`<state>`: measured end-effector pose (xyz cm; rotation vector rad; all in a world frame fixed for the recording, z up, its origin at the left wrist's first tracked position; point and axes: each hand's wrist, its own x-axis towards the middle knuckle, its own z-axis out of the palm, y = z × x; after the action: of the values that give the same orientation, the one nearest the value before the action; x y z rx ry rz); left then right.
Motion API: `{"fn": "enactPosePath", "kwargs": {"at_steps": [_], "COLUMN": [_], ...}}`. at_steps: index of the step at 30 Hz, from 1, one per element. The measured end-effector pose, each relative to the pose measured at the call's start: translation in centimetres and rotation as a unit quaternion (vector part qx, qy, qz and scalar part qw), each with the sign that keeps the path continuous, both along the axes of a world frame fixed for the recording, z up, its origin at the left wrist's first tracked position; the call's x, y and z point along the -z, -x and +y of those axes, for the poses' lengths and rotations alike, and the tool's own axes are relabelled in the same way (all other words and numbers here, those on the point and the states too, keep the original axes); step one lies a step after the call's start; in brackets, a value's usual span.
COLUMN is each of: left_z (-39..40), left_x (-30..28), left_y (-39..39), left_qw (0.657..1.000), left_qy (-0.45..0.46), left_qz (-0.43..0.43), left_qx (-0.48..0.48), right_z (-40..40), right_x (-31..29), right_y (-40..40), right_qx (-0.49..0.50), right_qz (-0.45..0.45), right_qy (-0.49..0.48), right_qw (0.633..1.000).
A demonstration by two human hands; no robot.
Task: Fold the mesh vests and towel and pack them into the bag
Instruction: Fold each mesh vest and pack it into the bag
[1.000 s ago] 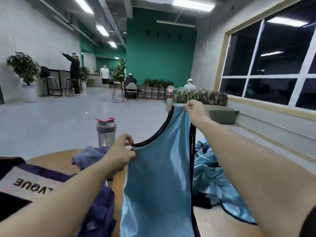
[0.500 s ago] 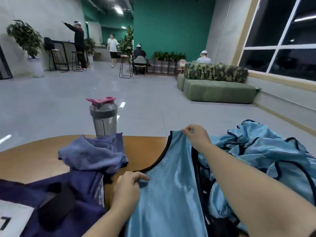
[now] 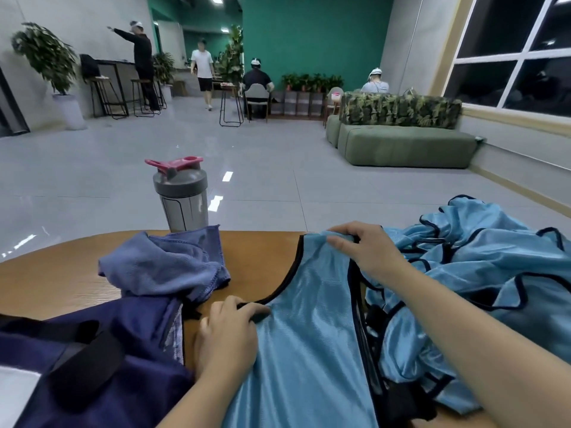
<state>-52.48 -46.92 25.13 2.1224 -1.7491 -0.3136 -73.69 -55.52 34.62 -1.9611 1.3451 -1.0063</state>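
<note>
A light blue vest (image 3: pixel 309 335) lies spread on the table (image 3: pixel 61 273), near centre. The left hand (image 3: pixel 227 332) pinches its black-trimmed neckline, and the right hand (image 3: pixel 367 248) grips its far shoulder strap. A heap of vests (image 3: pixel 482 273) lies to the right. A crumpled towel (image 3: pixel 163 264) sits far left, touching the navy bag (image 3: pixel 102 350); whether the bag is open is unclear. A shaker bottle (image 3: pixel 182 196) stands behind the towel.

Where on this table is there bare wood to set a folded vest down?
Bare table shows left of the towel, and a smaller patch lies between the towel and the held vest. It is crowded on the right with the vest pile and near left with the bag.
</note>
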Motion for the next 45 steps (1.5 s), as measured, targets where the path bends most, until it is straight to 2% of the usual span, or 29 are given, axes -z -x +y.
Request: {"fn": "enactPosePath", "kwargs": {"at_steps": [2, 4, 7, 9, 13, 15, 19, 22, 24, 27, 31, 35, 37, 39, 42, 45], "left_z": [0.0, -0.3, -0.7, -0.7, -1.1, -1.2, -1.4, -1.4, -1.2, -1.1, -1.2, -1.9, -3.1, -3.6, -3.3, -3.2], "left_x": [0.0, 0.2, 0.9, 1.2, 1.9, 2.3, 2.3, 2.2, 2.2, 2.1, 1.7, -0.1, -1.6, -3.2, -5.0, -5.4], "left_y": [0.1, 0.1, 0.0, -0.1, -0.4, -0.6, -0.6, -0.7, -0.7, -0.7, -0.8, -0.7, -1.4, -2.0, -1.9, -1.7], "left_qw": [1.000, 1.000, 1.000, 1.000, 0.999, 0.999, 0.999, 0.997, 0.996, 0.991, 0.982, 0.983, 0.972, 0.948, 0.913, 0.907], "left_qy": [0.011, 0.011, 0.022, 0.028, 0.031, 0.031, 0.044, 0.070, 0.086, 0.099, 0.090, 0.014, -0.081, -0.202, -0.352, -0.378], "left_qz": [-0.003, -0.001, -0.002, 0.005, 0.014, 0.015, 0.019, 0.017, 0.027, 0.094, 0.154, 0.169, 0.207, 0.239, 0.194, 0.177], "left_qx": [-0.002, -0.004, -0.007, -0.011, -0.007, -0.006, -0.006, 0.001, 0.007, -0.009, -0.057, -0.076, -0.074, -0.065, -0.062, -0.059], "right_z": [3.1, 6.2, 9.3, 9.1, 6.2, 5.3, 5.1, 4.6, 4.8, 5.2, 5.5, 5.5, 5.5, 5.6, 5.6, 5.8], "right_x": [-0.8, -1.3, -1.5, -1.3, 0.3, 1.7, 3.3, 3.2, 2.9, 2.7, 2.6, 2.4, 2.4, 2.3, 2.4, 2.3], "right_y": [0.2, 0.2, 0.4, 0.6, 0.4, 0.6, 1.4, 2.2, 2.4, 2.0, 1.4, 1.8, 2.2, 2.3, 2.1, 2.2], "right_qx": [-0.045, -0.109, -0.191, -0.175, -0.037, 0.011, 0.041, 0.048, 0.035, -0.004, -0.040, -0.055, -0.054, -0.056, -0.060, -0.066], "right_qz": [0.035, 0.095, 0.253, 0.328, 0.248, 0.250, 0.259, 0.270, 0.308, 0.353, 0.399, 0.368, 0.341, 0.331, 0.336, 0.325], "right_qy": [0.019, -0.002, -0.133, -0.193, -0.190, -0.200, -0.248, -0.264, -0.293, -0.331, -0.331, -0.354, -0.375, -0.390, -0.409, -0.422], "right_qw": [0.998, 0.989, 0.939, 0.908, 0.949, 0.947, 0.933, 0.925, 0.905, 0.875, 0.854, 0.858, 0.860, 0.858, 0.846, 0.844]}}
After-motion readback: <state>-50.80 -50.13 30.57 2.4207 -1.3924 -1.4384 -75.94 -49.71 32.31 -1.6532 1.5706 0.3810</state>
